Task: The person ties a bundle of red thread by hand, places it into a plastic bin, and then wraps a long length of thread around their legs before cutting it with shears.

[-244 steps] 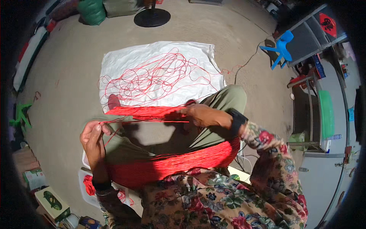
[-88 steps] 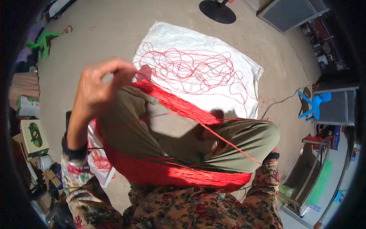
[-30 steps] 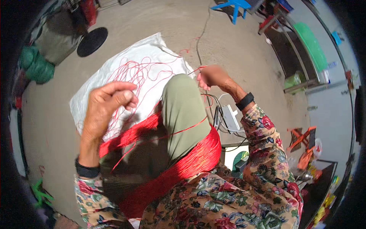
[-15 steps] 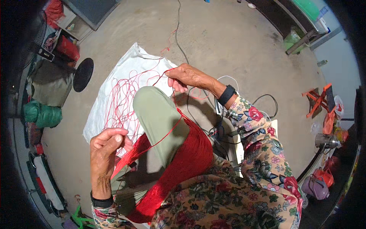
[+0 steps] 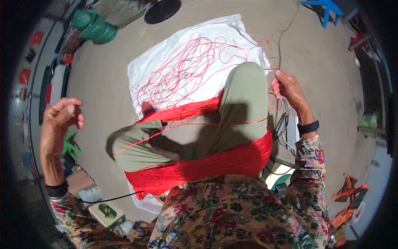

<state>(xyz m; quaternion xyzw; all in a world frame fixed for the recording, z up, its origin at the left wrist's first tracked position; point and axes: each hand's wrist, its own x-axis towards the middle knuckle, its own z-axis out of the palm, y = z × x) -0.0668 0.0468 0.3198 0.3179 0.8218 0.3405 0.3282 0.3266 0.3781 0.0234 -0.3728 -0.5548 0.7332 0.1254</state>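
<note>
My right hand is beyond the right knee, thumb and forefinger pinching a red yarn that runs left toward the white sheet. Far out to the left, my left hand is raised with its fingers curled in; no strand shows in it. A thick red skein is looped around both bent knees, one side at my lap and the other beyond the knees. A single strand stretches across from the left knee to the right one. Loose, tangled red yarn lies spread on the white sheet.
A black round disc and a green bundle lie at the far left. Dark cables lie by the right knee. An orange folding stool stands at right, a blue stool at far right. A box sits at lower left.
The view has turned and shifted. My left hand has moved out left, away from the skein, and my right hand is farther right, past the knee. A strand now spans both knees.
</note>
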